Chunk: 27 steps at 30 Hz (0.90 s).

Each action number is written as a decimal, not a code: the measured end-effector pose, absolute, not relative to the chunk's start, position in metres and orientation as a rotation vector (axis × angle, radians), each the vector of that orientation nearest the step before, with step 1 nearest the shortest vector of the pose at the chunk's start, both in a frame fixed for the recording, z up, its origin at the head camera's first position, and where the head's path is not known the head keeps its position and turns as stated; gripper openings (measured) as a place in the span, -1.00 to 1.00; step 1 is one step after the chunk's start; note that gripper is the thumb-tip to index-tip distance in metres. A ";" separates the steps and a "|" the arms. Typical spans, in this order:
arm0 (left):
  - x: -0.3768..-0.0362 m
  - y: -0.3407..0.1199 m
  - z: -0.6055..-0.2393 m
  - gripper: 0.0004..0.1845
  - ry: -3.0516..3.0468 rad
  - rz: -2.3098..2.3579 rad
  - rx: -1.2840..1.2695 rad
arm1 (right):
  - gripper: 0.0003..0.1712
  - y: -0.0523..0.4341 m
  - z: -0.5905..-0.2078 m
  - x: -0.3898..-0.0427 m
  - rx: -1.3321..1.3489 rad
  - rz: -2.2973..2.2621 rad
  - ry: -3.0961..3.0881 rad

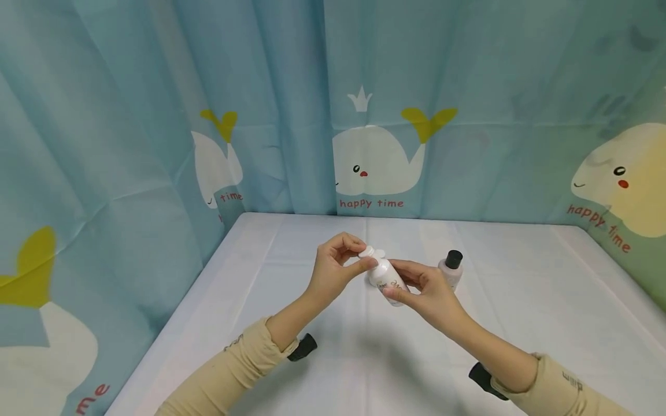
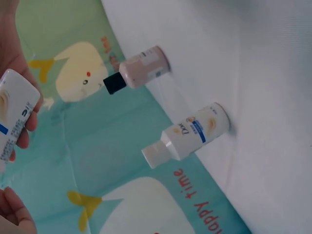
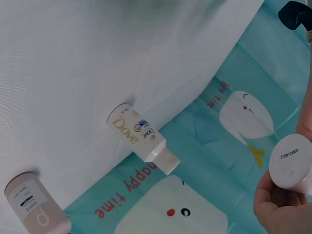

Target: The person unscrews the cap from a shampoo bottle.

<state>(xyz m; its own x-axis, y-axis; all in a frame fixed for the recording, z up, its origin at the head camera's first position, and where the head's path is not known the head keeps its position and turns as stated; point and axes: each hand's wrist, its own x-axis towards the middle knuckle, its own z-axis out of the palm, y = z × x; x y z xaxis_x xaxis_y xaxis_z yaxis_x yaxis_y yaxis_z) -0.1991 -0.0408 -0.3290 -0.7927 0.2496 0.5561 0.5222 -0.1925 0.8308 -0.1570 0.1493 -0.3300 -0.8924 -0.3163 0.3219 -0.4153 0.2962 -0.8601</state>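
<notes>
My right hand [image 1: 432,292] grips a white lotion bottle [image 1: 393,284], fingers on its far side and thumb across its printed front. The bottle tilts up and to the left above the table, its flat base [image 3: 288,161] facing the right wrist camera. At its upper end, my left hand [image 1: 335,263] pinches the white cap [image 1: 366,252] between thumb and fingers. Behind the held bottle stands a second white bottle [image 2: 197,131] with a Dove label, mostly hidden in the head view. To the right, a pink bottle [image 1: 451,273] with a black cap stands partly behind my right hand.
A white cloth covers the table [image 1: 291,248]. Blue curtains [image 1: 291,104] printed with whales hang along its back and left sides. Black straps [image 1: 303,348] show at both wrists, by the sleeves.
</notes>
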 end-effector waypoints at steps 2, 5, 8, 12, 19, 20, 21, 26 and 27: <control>-0.199 -0.039 -0.327 -0.49 -1.886 -2.096 -0.870 | -0.48 0.149 -0.329 -0.157 0.684 1.669 -2.462; -0.199 -0.037 -0.324 -0.65 -1.950 -2.072 -0.827 | -0.49 0.148 -0.327 -0.158 0.663 1.672 -2.471; -0.201 -0.038 -0.322 -0.56 -2.005 -2.068 -0.856 | -0.50 0.148 -0.326 -0.160 0.647 1.689 -2.466; -0.207 -0.045 -0.321 -0.24 -2.001 -2.202 -1.020 | -0.48 0.147 -0.326 -0.162 0.641 1.732 -2.445; -0.212 -0.061 -0.323 -0.40 -2.069 -2.191 -1.321 | -0.47 0.146 -0.327 -0.161 0.606 1.770 -2.462; -0.212 -0.062 -0.324 -0.44 -2.075 -2.171 -1.342 | -0.47 0.146 -0.327 -0.161 0.604 1.771 -2.464; -0.212 -0.062 -0.324 -0.47 -2.078 -2.153 -1.353 | -0.47 0.147 -0.327 -0.161 0.606 1.767 -2.463; -0.209 -0.061 -0.324 -0.54 -2.048 -2.125 -1.340 | -0.48 0.148 -0.329 -0.160 0.621 1.769 -2.448; -0.209 -0.061 -0.324 -0.55 -2.037 -2.125 -1.335 | -0.48 0.148 -0.330 -0.160 0.624 1.768 -2.446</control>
